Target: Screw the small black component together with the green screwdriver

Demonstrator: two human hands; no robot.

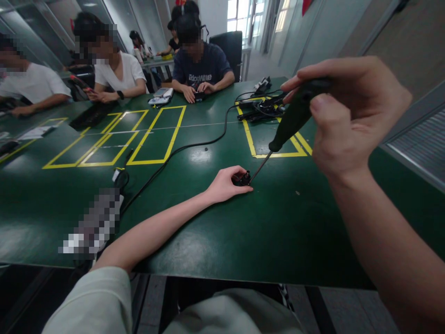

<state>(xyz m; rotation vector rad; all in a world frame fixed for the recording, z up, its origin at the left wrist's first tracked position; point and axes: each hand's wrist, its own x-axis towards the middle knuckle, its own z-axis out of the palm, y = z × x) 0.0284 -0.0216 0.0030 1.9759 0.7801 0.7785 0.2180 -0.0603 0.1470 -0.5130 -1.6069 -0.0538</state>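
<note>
The left hand (pixel 227 184) lies stretched out on the green table (pixel 215 241), forearm flat, its fingers pinched around one small black part (pixel 242 178) near the table's middle. The right hand (pixel 347 111) is raised, wrist bent, fingers wrapped around the dark handle of one screwdriver (pixel 288 127), whose thin tip slants down onto the part. Three people sit at the far side; four yellow taped rectangles mark the tabletop.

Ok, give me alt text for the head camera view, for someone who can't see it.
A right hand holds a green-handled screwdriver with its tip at a small black part that the left hand pins to a green table. Other people sit along the far side.
</note>
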